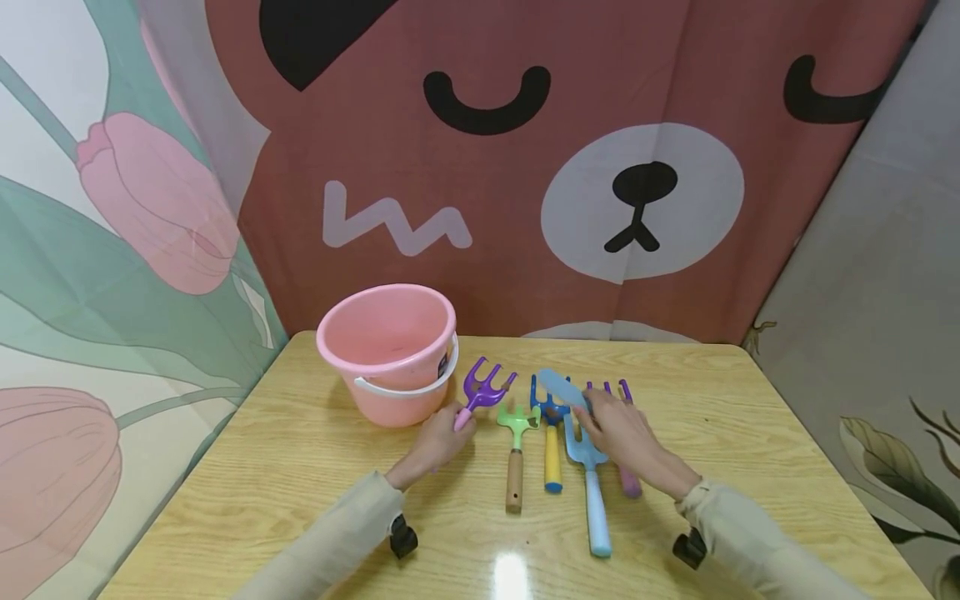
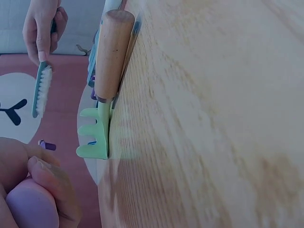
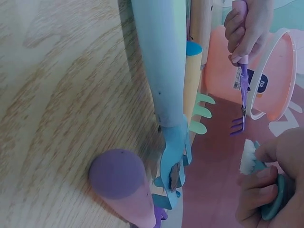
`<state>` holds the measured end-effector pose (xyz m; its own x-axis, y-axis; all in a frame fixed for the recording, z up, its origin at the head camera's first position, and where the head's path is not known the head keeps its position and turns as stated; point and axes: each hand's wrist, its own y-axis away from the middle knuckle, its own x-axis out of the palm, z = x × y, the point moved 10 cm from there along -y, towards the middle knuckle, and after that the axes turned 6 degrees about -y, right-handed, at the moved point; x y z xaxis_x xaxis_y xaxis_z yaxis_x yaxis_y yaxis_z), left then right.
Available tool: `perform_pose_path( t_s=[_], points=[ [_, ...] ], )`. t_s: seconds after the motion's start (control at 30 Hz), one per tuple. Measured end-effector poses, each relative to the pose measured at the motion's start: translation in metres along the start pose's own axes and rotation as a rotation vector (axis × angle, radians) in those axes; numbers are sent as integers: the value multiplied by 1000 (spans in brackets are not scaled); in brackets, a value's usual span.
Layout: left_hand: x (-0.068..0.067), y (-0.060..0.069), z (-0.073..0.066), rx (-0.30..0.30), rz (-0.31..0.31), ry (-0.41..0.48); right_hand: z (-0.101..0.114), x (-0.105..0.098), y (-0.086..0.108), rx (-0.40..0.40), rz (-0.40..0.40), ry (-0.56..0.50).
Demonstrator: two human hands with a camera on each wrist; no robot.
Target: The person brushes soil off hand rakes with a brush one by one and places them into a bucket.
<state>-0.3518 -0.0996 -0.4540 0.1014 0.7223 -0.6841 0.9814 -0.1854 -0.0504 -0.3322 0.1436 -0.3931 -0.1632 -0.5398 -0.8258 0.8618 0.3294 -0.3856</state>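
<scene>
My left hand [image 1: 441, 437] grips the pink handle of a small purple garden hand rake [image 1: 483, 392], whose tines point up and away, beside the bucket. My right hand [image 1: 628, 427] holds a blue brush [image 1: 559, 387] above the tools on the table; white bristles [image 2: 44, 90] show along one side in the left wrist view. Rake and brush are apart. Below lie a green hand rake [image 1: 515, 467] with a wooden handle, a blue one [image 1: 552, 458] with a yellow handle, a light blue fork [image 1: 596, 508] and a purple rake [image 1: 631, 482], partly behind my right hand.
A pink bucket [image 1: 390, 407] with a white handle stands at the back left of the wooden table [image 1: 262, 492]. Brown dirt [image 3: 175, 175] clings to the light blue fork. A cloth with a bear print [image 1: 375, 150] hangs behind the table.
</scene>
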Motion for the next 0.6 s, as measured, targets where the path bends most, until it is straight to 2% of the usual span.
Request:
perform_pose_path(
  t_s=[0.3, 0.6],
  points=[
    [-1, -1, -3, 44, -24, -17, 7, 1, 0, -39, -7, -16],
    [2, -2, -1, 38, -7, 12, 12, 7, -3, -59, 26, -85]
  ],
)
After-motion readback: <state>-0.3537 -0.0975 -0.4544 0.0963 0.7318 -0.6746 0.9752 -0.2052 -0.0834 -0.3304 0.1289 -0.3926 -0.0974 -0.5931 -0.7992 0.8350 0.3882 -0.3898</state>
